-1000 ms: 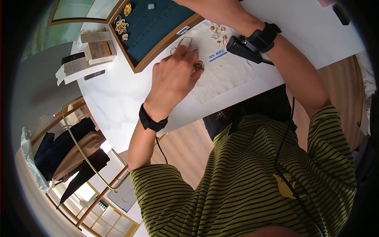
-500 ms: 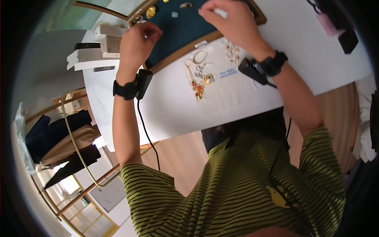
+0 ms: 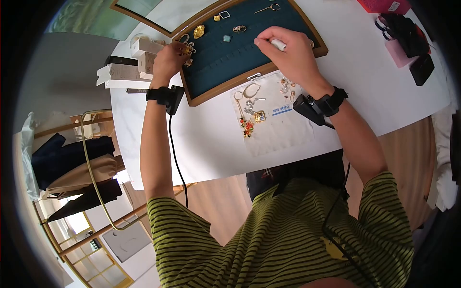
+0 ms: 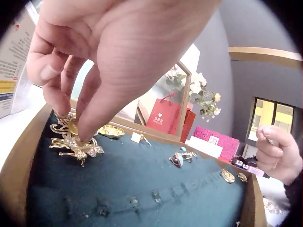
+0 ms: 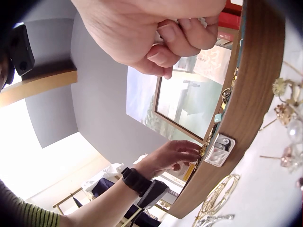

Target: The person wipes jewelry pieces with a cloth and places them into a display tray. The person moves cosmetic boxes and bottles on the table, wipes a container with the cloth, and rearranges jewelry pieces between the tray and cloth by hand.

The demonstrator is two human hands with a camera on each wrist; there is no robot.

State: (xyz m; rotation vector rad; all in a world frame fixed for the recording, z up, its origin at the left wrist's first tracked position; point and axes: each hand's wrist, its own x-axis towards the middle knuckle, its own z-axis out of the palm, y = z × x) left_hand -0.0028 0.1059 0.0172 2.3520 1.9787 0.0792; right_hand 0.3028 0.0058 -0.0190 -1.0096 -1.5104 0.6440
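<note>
In the head view, my left hand (image 3: 168,61) is at the left end of a wooden jewelry box (image 3: 218,92) lined in dark green. Its thumb and fingertips pinch a gold flower brooch (image 4: 73,139), seen close in the left wrist view, low over the lining. My right hand (image 3: 297,53) hovers above the box's right part, fingers curled round a small white thing (image 3: 278,44), mostly hidden in the palm. Between the hands lie a gold oval piece (image 3: 199,31), a pale turquoise square piece (image 3: 226,38) and a ring (image 3: 239,29).
In front of the box, a white cloth (image 3: 273,139) bears a bangle (image 3: 251,90), a gold square piece (image 3: 259,116), a red-flowered piece (image 3: 247,127) and several earrings (image 3: 288,89). Small cartons (image 3: 127,72) stand left. A pink item (image 3: 398,53) and black things lie right.
My left hand has let go of the gold square piece on the cloth, moved up and left to the box, and taken hold of the flower brooch. My right hand stays over the box.
</note>
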